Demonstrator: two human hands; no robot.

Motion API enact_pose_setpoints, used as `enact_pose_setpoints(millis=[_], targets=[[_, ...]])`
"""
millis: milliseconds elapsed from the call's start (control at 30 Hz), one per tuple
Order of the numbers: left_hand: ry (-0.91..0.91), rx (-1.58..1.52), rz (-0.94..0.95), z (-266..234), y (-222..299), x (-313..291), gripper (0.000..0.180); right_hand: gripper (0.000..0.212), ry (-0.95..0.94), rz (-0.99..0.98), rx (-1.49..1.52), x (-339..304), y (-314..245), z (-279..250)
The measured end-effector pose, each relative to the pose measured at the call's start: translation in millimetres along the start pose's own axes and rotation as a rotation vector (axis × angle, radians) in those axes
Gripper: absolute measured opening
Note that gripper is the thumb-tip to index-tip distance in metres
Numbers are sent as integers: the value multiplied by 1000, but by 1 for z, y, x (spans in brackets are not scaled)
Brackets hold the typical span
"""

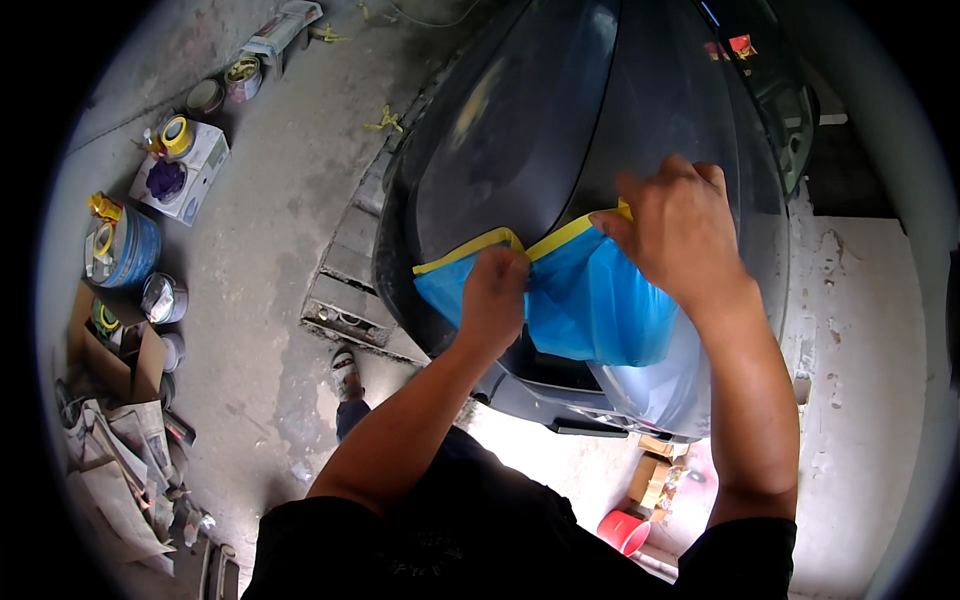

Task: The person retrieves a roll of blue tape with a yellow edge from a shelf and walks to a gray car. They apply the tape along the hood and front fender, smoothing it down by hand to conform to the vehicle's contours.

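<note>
A dark grey car [655, 120] fills the middle of the head view, its front end toward me. Across that front lies a sheet of blue masking film [600, 310], its upper edge bordered with yellow tape [562, 236]. My left hand [495, 295] is closed on the film just below the tape, near a dip in the edge. Up and to the right, my right hand [682, 225] pinches the other end of the taped edge; its fingers are slightly blurred. Between and below my hands the film hangs in folds over the car's front.
Along the left wall stand a white box [205, 170] with tape rolls on it, a blue bucket [140, 248], several paint cans and a cardboard box [115, 355]. Paper sheets [115, 480] lie nearby. A metal floor grate [345, 300] runs beside the car. A red bucket [622, 533] stands at lower right.
</note>
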State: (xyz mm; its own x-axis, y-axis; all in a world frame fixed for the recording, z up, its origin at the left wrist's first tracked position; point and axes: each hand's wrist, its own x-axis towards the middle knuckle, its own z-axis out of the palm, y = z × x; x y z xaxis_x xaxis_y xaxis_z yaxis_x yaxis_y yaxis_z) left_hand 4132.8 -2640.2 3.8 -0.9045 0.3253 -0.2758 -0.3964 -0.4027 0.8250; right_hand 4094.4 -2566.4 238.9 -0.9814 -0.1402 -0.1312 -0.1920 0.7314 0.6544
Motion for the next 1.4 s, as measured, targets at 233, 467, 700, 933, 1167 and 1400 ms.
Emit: enact_pose_setpoints(millis=[233, 467, 700, 933, 1167, 1400], targets=[[-158, -166, -81, -12, -1, 6, 14, 32, -35, 26, 29, 6, 3, 1], [-323, -205, -87, -27, -1, 19, 12, 29, -51, 15, 57, -1, 4, -6], [-342, -121, -131, -29, 7, 24, 13, 30, -42, -6, 43, -3, 1, -8], [-105, -166, -195, -16, 20, 7, 15, 30, -103, 46, -33, 12, 5, 5], [191, 442, 580, -4, 2, -20, 25, 31, -144, 80, -3, 17, 4, 6], [133, 787, 791, 6, -5, -29, 56, 31, -133, 70, 14, 22, 3, 7]])
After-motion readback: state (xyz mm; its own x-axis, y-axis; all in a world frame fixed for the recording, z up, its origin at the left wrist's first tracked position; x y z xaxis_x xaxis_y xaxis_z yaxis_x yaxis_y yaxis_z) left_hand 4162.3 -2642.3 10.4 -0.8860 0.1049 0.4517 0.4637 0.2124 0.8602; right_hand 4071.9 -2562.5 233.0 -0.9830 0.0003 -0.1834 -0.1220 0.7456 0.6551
